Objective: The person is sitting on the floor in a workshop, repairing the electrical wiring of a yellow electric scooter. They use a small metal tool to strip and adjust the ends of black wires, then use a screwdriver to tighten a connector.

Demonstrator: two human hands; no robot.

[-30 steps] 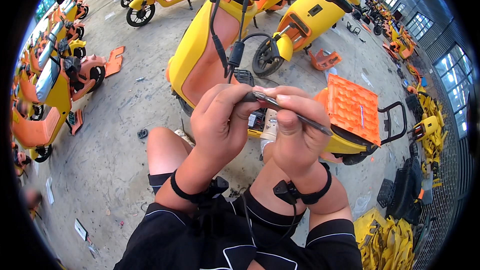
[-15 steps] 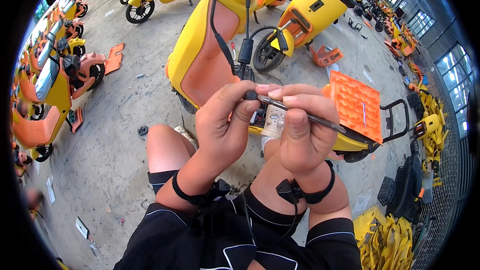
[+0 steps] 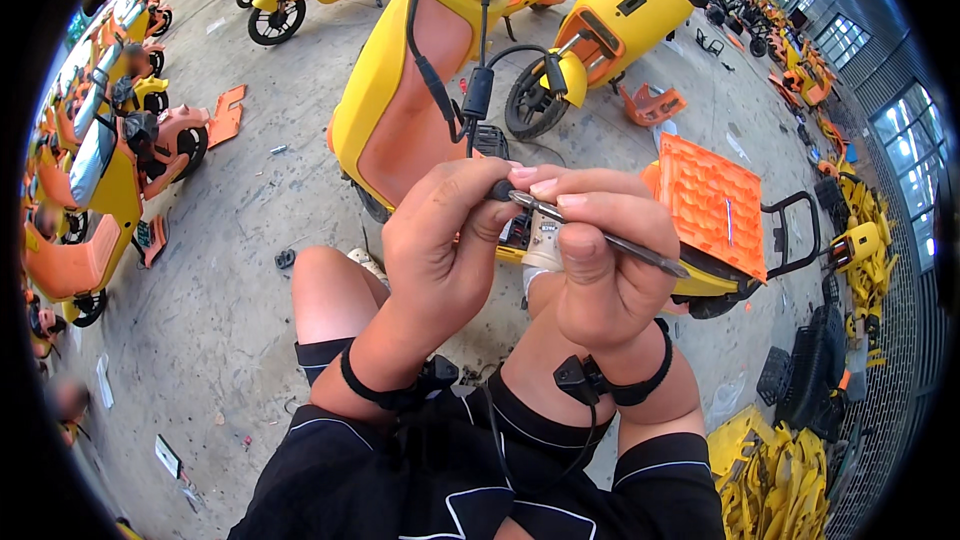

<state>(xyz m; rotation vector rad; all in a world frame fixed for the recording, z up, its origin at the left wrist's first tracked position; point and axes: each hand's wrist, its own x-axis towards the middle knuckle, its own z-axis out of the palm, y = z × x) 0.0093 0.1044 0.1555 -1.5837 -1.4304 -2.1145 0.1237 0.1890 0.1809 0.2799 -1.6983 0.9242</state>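
Between the thumb and forefinger of my left hand (image 3: pixel 440 230) is a small round black part (image 3: pixel 502 191); its exact kind is too small to tell. My right hand (image 3: pixel 615 260) pinches a slim metal screwdriver shaft (image 3: pixel 640 250), no handle showing. Its pointed tip meets the edge of the black part, and the fingertips of both hands touch there. Just beyond them stands a yellow electric scooter (image 3: pixel 372 90) with a salmon-coloured inner panel. Black cables (image 3: pixel 478 90) with thick connectors hang from its handlebar, above my hands.
An orange moulded tray (image 3: pixel 712 205) rests on the scooter's rear end at right. A second yellow scooter (image 3: pixel 640 10) stands behind. More scooters (image 3: pixel 110 180) line the left. Yellow panels (image 3: pixel 770 475) are piled at lower right. An orange plastic piece (image 3: pixel 652 105) lies on the concrete floor.
Both hands keep the same grip, with the shaft tip still against the black part. The hanging cables appear slightly further left, and the shaft is angled slightly differently.
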